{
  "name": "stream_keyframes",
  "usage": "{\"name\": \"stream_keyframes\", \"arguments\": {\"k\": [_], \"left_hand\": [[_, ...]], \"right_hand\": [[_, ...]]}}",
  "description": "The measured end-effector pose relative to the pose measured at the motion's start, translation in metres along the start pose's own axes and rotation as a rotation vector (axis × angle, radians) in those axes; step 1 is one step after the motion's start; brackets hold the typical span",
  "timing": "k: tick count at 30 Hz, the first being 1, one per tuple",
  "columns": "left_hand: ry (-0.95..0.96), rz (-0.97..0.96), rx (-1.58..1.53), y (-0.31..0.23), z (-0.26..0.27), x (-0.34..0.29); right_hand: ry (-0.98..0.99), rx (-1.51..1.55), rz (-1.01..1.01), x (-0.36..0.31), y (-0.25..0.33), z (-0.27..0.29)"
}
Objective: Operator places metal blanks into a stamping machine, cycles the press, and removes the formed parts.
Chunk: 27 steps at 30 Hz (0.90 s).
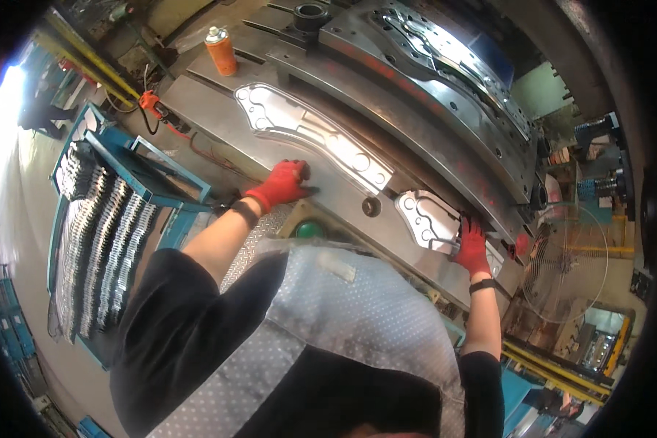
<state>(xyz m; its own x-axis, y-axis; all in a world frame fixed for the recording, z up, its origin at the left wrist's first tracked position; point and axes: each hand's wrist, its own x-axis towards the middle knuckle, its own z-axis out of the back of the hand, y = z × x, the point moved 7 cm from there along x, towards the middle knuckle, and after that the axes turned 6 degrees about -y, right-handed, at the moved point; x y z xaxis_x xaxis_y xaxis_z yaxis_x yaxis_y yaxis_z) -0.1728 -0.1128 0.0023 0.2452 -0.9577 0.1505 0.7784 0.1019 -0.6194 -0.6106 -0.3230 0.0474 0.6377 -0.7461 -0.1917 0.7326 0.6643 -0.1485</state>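
So the big steel tabletop [215, 120] cuts across the view on a slant, upper left to lower right, near edge right in front of the person. A chunky die block [416, 135] fills the far side, so the usable room is basically the strip between its front face and that near edge. There's bare metal by the left end and along the near side, less toward the right. A blue rack [135, 182] packed with metal parts stands off to the left.

Two silver panels lie on that strip. The longer left panel [310, 131] has its wide end up left and tapers down right, long axis roughly along the block. The right panel [425, 219] points about the same way, wide end up left too.

The left hand [283, 184], red-gloved, is empty with fingers loosely bent and thumb apart, over the near edge on the person's side of the left panel. The right hand [472, 244], same glove, covers part of the right panel; can't tell if it's actually gripping.
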Motion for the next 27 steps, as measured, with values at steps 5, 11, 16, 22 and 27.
{"name": "stream_keyframes", "arguments": {"k": [5, 11, 16, 22, 27], "left_hand": [[-0.038, -0.063, -0.053, 0.004, -0.001, 0.001], [0.037, 0.041, -0.091, 0.01, 0.0, 0.002], [0.137, 0.12, -0.154, 0.009, 0.001, 0.002], [0.151, 0.144, -0.16, 0.008, 0.004, 0.001], [0.075, 0.038, -0.189, 0.022, -0.011, 0.003]], "right_hand": [[-0.144, 0.096, 0.043, -0.016, -0.009, -0.013], [-0.139, 0.174, 0.057, -0.021, -0.005, 0.002], [-0.208, 0.137, 0.097, -0.021, 0.017, 0.08], [-0.475, 0.208, 0.252, 0.058, 0.039, 0.226], [-0.586, 0.195, 0.334, 0.206, 0.028, 0.276]]}}
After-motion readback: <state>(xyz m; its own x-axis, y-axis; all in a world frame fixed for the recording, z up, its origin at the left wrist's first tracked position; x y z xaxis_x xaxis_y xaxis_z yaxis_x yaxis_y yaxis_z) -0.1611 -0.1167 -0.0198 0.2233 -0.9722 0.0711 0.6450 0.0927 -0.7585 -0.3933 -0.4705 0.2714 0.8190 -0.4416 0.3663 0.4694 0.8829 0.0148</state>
